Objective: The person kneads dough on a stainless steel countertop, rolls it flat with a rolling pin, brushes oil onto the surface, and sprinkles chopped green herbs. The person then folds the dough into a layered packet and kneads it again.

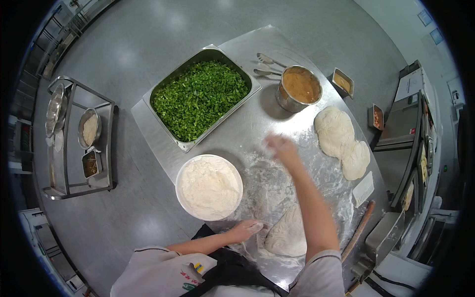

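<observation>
My right hand [281,147], blurred by motion, is over the floured middle of the stainless steel table [245,118]. Whether its fingers hold anything cannot be made out. My left hand [245,231] is low near the table's front edge, its fingers curled and dusted with flour. It is just left of a smooth mound of dough [285,237], partly hidden by my right forearm. Past my left hand stands a white round tub [179,185] heaped with flour [210,187]. Two joined lumps of dough [336,131] rest along the table's right side.
A deep steel pan [202,143] of chopped green onions [200,98] stands at the back left. Beside it is a steel pot [291,102] of brown paste, with tongs [272,59] behind. A white scraper [363,189] and wooden rolling pin [358,232] lie right. A cart [66,148] stands left.
</observation>
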Available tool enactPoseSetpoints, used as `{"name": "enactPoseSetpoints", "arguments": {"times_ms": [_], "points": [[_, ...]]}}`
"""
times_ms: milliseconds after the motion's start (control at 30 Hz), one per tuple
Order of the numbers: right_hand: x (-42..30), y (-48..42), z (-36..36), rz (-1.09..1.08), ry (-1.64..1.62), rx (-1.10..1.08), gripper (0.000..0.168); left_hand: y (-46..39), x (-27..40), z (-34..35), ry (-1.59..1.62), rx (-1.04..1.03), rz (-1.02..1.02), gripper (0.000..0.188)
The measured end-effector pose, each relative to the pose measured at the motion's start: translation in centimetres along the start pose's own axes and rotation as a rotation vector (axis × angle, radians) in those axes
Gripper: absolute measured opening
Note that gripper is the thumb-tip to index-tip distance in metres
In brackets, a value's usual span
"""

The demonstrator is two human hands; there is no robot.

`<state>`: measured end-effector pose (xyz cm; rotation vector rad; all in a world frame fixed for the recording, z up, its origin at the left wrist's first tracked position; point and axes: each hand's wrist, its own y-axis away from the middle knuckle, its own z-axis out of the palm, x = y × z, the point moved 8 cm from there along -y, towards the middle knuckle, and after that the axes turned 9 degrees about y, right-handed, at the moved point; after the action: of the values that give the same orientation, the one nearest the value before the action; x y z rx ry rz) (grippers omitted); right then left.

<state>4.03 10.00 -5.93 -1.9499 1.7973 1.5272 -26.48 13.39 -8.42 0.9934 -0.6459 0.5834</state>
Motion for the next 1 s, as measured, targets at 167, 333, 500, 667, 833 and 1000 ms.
{"name": "enactPoseSetpoints", "arguments": {"times_ms": [167,333,500,667,833,1000], "points": [[-3.5,9.6,11.0,-0.259,0.071,-0.192,0.049,-0.8,-2.8,0.1,-0.053,-0.073,-0.062,0.045],[-3.5,10.6,11.7,-0.330,0.029,-0.093,0.035,-1.0,-4.7,0.5,0.028,-0.125,-0.016,0.040],[-0.5,10.9,7.4,-0.254,-0.016,0.169,0.029,-1.2,-5.5,0.5,-0.113,-0.168,-0.014,0.037],[-1.2,9.3,-0.9,-0.245,-0.164,0.465,0.027,-1.5,-3.1,0.7,-0.102,-0.127,-0.023,0.035],[3.7,4.4,-1.7,-0.016,-0.408,0.590,0.035,-2.5,3.1,3.7,-0.576,-0.077,0.376,0.043],[8.0,8.8,-2.7,0.011,-0.733,0.470,0.039,-5.7,4.6,9.8,-1.110,-0.225,0.519,0.064]]}}
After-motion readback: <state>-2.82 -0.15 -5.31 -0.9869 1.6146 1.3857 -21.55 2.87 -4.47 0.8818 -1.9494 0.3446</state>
